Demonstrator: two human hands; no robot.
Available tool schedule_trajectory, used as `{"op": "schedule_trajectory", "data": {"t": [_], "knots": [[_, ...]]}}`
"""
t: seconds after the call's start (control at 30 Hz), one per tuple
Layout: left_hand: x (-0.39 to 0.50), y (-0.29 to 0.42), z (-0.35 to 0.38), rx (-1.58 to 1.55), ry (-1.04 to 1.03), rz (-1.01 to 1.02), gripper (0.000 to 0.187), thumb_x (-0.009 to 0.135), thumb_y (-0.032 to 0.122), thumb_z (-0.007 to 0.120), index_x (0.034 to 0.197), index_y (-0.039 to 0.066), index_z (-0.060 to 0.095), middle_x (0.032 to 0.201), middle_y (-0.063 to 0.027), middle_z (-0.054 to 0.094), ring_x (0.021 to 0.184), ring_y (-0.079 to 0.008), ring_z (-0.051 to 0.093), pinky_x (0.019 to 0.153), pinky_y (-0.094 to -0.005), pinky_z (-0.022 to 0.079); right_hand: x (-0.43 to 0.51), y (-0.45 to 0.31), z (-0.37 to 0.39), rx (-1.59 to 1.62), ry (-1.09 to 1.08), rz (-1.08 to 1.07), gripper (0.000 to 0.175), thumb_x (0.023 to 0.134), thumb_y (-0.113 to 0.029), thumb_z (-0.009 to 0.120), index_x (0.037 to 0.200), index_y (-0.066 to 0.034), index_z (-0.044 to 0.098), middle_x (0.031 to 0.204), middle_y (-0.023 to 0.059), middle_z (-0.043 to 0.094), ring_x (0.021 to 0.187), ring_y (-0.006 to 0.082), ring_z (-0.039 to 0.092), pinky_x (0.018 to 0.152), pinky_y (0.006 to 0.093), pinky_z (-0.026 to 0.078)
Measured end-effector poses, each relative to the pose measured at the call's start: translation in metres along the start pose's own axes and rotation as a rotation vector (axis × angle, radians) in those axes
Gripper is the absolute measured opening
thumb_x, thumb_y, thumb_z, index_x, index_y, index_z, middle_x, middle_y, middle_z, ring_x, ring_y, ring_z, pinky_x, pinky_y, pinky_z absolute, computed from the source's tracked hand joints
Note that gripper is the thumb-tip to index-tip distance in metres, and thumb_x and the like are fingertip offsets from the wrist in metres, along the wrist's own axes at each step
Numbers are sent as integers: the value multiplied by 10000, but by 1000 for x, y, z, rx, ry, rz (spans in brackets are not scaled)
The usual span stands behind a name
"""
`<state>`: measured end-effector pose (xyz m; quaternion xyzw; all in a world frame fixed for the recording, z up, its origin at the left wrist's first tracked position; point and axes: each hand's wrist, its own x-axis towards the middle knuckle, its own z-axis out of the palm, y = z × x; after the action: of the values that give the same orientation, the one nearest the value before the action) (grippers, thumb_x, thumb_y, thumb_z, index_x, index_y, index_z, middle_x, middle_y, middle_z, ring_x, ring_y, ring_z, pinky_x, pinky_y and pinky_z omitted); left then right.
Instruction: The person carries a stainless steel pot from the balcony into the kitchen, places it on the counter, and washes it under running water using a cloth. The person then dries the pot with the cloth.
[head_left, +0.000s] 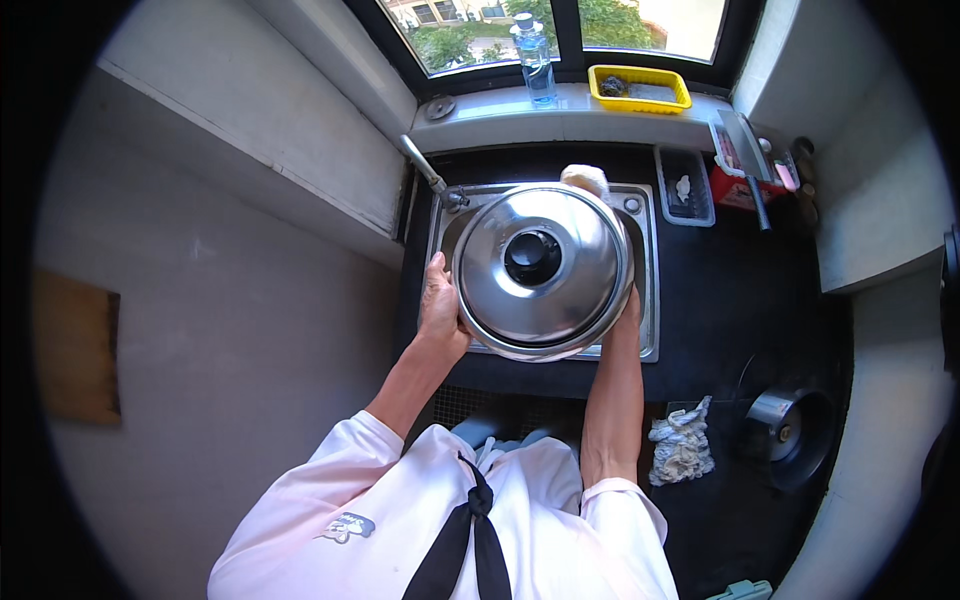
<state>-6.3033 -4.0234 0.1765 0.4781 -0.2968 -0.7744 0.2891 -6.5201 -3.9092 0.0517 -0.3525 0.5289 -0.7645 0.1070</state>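
A round stainless steel pot is topped by a shiny steel lid (487, 296) with a black knob (533, 257), and is held up over the steel sink (651, 330). My left hand (441, 304) grips the pot's left side, thumb pointing up along it. On the right, my right hand (631, 306) supports the pot from the side or below. Most of its fingers are hidden by the pot. Little of the pot's body shows beneath the lid. A pale, soft-looking object (585, 180) pokes out behind the far rim; its kind is unclear.
A metal tap (435, 176) rises at the sink's back left corner. Right of the sink are a clear plastic tray (703, 219) and a cleaver (742, 146) atop a red container (731, 193). A crumpled cloth (681, 442) lies near a gas burner (784, 433). A bottle (535, 67) and yellow basket (641, 105) line the windowsill.
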Motion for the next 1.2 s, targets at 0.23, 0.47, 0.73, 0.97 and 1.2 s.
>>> {"op": "schedule_trajectory", "data": {"t": [0.23,0.47,0.73,0.97,1.2], "knots": [[16,-4,-11,-108,-96,-100,563,1110,473,257,1117,26,598,1014,-122,713,944,-204,715,892,-394,610,-21,8,58,322,289,243,489,1038,-251,573,1478,-66,462,1275,107,636,1161,229,623,1014,362,491],[22,-18,-6,-165,-167,-22,602,1095,516,241,1170,16,569,1106,-146,694,1007,-240,698,910,-426,600,-77,-7,119,628,433,428,496,1046,-260,559,1491,-75,443,1303,98,616,1176,212,609,1021,357,491],[41,-26,-22,-3,64,134,586,1055,597,337,993,77,600,909,-55,685,837,-193,670,784,-349,585,-98,-15,117,882,401,567,504,1054,-271,543,1507,-86,422,1335,89,593,1194,194,592,1028,353,491],[41,-39,-16,16,139,199,599,1031,634,366,1092,71,561,1034,-69,669,1009,-206,649,942,-395,535,-124,-70,73,1243,414,657,561,1079,-360,493,1559,-125,321,1436,64,493,1304,182,507,1101,357,444],[8,-48,-3,85,30,66,616,1074,585,302,1124,46,596,1057,-100,695,995,-203,680,898,-375,580,-103,-81,39,627,525,465,601,1077,-400,505,1557,-87,326,1415,104,518,1276,193,530,1081,351,448]]}}
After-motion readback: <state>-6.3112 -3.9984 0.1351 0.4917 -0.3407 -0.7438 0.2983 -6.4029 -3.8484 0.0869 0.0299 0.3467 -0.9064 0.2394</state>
